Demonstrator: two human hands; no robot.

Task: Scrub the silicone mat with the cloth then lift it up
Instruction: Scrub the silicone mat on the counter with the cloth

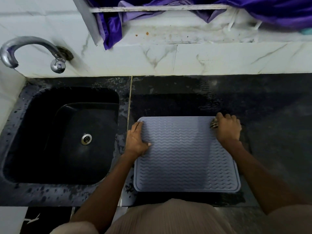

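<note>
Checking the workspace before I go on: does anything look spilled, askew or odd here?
Water is spread over the black stone counter around the grey ribbed silicone mat, with droplets beside the black sink. Orange-brown spots stain the white ledge. The mat lies flat and square.

I find no legible text, label, brand, number or sign anywhere in this view. The silicone mat [185, 154] bears only a raised wave pattern, and the tap [30, 49] at far left carries no marking.
</note>
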